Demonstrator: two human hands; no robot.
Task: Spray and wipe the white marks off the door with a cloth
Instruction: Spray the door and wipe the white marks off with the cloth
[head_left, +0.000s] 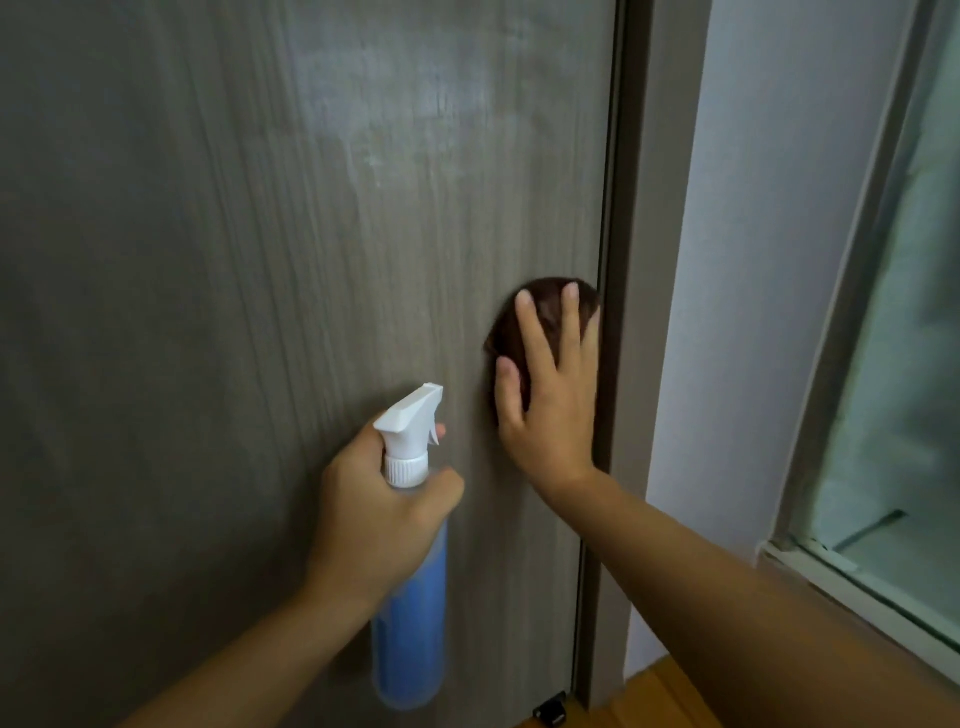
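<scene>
Wiping step: your right hand (550, 395) presses the cloth (540, 312) flat at the door (208, 312)'s right edge; left hand (379, 499) grips the spray bottle (410, 597). Next, move up to the white marks (395, 104).

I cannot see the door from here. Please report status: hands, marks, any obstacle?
Left hand grips spray bottle. Right hand presses cloth flat on door. White marks remain above. No obstacle.
</scene>
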